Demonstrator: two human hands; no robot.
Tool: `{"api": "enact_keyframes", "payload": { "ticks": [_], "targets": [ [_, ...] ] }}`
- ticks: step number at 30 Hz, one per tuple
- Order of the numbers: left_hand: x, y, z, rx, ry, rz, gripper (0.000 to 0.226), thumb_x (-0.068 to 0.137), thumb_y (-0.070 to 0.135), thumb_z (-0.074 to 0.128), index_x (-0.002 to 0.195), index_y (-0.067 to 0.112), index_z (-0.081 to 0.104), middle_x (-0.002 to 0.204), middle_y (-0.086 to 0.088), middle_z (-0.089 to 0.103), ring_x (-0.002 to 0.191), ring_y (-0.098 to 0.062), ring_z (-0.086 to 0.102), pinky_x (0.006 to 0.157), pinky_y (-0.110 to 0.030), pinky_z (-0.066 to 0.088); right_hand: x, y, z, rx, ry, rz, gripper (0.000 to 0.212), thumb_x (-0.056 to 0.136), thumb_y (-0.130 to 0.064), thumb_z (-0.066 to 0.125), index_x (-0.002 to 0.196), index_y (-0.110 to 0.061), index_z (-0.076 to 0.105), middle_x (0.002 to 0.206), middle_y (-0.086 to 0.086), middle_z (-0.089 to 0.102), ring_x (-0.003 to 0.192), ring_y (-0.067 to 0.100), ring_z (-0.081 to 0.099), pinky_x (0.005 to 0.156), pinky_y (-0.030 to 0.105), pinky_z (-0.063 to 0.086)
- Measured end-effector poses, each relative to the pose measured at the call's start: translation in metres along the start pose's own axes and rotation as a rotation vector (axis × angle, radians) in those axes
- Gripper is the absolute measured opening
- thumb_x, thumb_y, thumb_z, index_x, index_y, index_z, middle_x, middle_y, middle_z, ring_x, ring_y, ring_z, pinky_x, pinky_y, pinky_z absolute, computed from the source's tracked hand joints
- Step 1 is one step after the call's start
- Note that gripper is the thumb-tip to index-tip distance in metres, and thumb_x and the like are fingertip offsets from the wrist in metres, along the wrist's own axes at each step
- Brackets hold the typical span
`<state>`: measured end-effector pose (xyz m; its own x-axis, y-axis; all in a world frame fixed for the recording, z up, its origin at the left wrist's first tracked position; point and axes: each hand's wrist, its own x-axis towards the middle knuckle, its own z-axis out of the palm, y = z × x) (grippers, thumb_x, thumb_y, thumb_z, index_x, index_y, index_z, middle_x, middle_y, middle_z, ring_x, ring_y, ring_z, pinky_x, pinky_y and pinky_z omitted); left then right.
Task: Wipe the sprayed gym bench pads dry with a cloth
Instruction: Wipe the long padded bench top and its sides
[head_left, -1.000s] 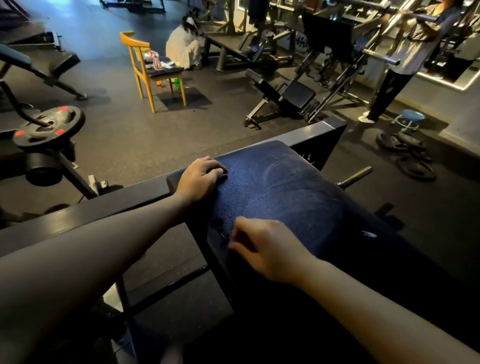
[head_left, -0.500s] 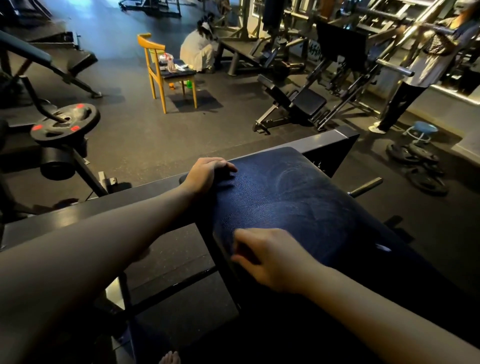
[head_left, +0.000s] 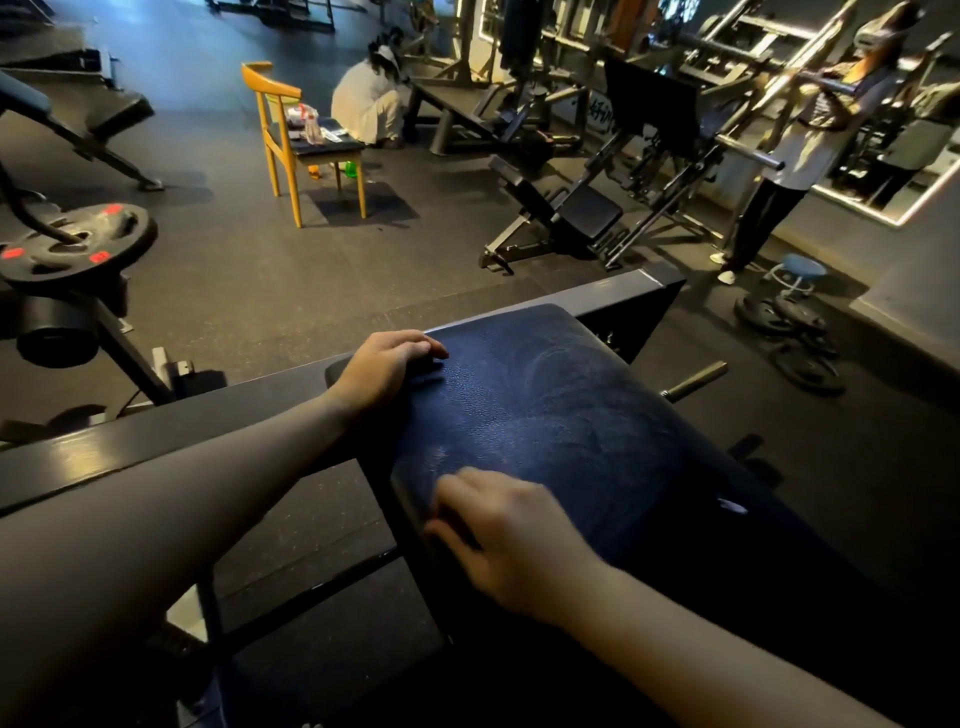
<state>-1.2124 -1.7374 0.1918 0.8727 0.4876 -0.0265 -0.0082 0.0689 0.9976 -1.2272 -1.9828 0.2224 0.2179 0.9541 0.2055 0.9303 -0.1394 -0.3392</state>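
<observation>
A dark blue padded bench pad (head_left: 561, 415) runs from the centre toward the lower right, with faint swirl streaks on its surface. My left hand (head_left: 382, 369) rests on the pad's far left corner, its fingers lying relaxed over the top. My right hand (head_left: 511, 540) sits at the pad's near left edge, blurred, with its fingers bent down onto the surface. No cloth shows plainly; whatever lies under the right hand is hidden by the fingers and the dark.
A black steel frame beam (head_left: 156, 441) crosses under my left arm. A loaded weight plate (head_left: 78, 244) is at the left, and a yellow chair (head_left: 296, 140) with bottles behind. A crouching person (head_left: 369, 104) and a standing person (head_left: 800, 156) are among machines. Loose plates (head_left: 795, 332) lie at the right.
My right hand has slid slightly nearer along the pad's left edge and is now blurred. My left hand stays on the far corner. The camera has shifted a little.
</observation>
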Motion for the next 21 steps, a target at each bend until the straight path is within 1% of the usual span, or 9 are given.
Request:
{"api": "enact_keyframes", "payload": {
  "ticks": [1,3,5,7,10,14,16,18,21],
  "targets": [
    [0.003,-0.004,-0.003,0.208,-0.031,0.085,0.019,0.098,0.015,0.055,0.099,0.007,0.071,0.1,-0.008,0.07,0.1,-0.024,0.065,0.091,-0.032,0.055,-0.015,0.018,-0.01,-0.045,0.034,0.053,0.013,0.094,-0.033,0.059,0.091,-0.021,0.052,0.087,0.001,0.06,0.079,0.027,0.06,0.064,0.038,0.049],
    [0.009,-0.013,-0.005,0.665,-0.092,0.258,0.046,0.087,0.048,0.058,0.113,0.014,0.074,0.112,-0.001,0.07,0.11,-0.022,0.063,0.102,-0.038,0.047,-0.029,0.077,-0.038,-0.213,0.12,0.325,0.013,0.095,-0.034,0.059,0.091,-0.022,0.054,0.09,0.003,0.065,0.084,0.031,0.063,0.067,0.041,0.049],
    [0.009,-0.018,-0.003,0.848,-0.079,0.338,0.066,0.08,0.066,0.05,0.121,0.021,0.073,0.117,0.002,0.068,0.112,-0.022,0.058,0.104,-0.043,0.043,-0.031,0.142,-0.07,-0.345,0.135,0.677,0.015,0.097,-0.034,0.059,0.096,-0.021,0.054,0.098,0.008,0.068,0.091,0.036,0.066,0.071,0.04,0.047],
    [0.007,-0.02,0.001,0.932,-0.038,0.409,0.067,0.081,0.07,0.046,0.12,0.023,0.073,0.118,0.0,0.067,0.109,-0.024,0.056,0.101,-0.043,0.043,-0.022,0.176,-0.086,-0.341,0.185,0.858,0.015,0.099,-0.033,0.058,0.103,-0.019,0.054,0.107,0.014,0.069,0.098,0.039,0.065,0.076,0.04,0.047],
    [0.004,-0.021,0.003,1.021,-0.029,0.466,0.063,0.083,0.069,0.045,0.116,0.025,0.075,0.116,0.0,0.065,0.106,-0.025,0.055,0.097,-0.041,0.043,0.011,0.139,-0.052,-0.252,0.253,0.776,0.016,0.098,-0.028,0.055,0.107,-0.015,0.054,0.111,0.016,0.066,0.101,0.039,0.063,0.08,0.042,0.048],
    [0.002,-0.023,0.003,0.993,-0.025,0.484,0.059,0.084,0.066,0.047,0.113,0.024,0.077,0.115,0.002,0.066,0.105,-0.024,0.056,0.097,-0.039,0.042,0.012,0.011,-0.004,0.003,-0.011,0.185,0.01,0.095,-0.022,0.054,0.102,-0.015,0.055,0.1,0.01,0.063,0.091,0.033,0.059,0.076,0.043,0.046],
    [0.003,-0.024,0.002,0.997,-0.029,0.498,0.057,0.085,0.065,0.048,0.112,0.024,0.077,0.114,0.003,0.067,0.104,-0.024,0.057,0.098,-0.039,0.042,-0.001,0.02,-0.015,0.029,-0.042,0.043,0.01,0.095,-0.024,0.057,0.102,-0.016,0.057,0.1,0.008,0.063,0.091,0.028,0.059,0.078,0.04,0.046],
    [0.003,-0.023,0.002,0.999,-0.027,0.498,0.057,0.085,0.065,0.047,0.112,0.025,0.077,0.115,0.005,0.067,0.104,-0.022,0.056,0.098,-0.039,0.042,-0.008,0.073,-0.035,-0.026,0.048,0.223,0.01,0.095,-0.028,0.058,0.101,-0.02,0.061,0.102,0.005,0.065,0.095,0.029,0.061,0.082,0.041,0.049],
    [0.004,-0.022,0.003,0.992,-0.012,0.506,0.055,0.085,0.065,0.047,0.111,0.026,0.077,0.113,0.007,0.066,0.103,-0.02,0.055,0.096,-0.04,0.043,-0.017,0.159,-0.073,-0.211,0.226,0.69,0.011,0.096,-0.027,0.061,0.103,-0.019,0.064,0.105,0.009,0.064,0.099,0.036,0.062,0.083,0.041,0.049]
  ]
}}
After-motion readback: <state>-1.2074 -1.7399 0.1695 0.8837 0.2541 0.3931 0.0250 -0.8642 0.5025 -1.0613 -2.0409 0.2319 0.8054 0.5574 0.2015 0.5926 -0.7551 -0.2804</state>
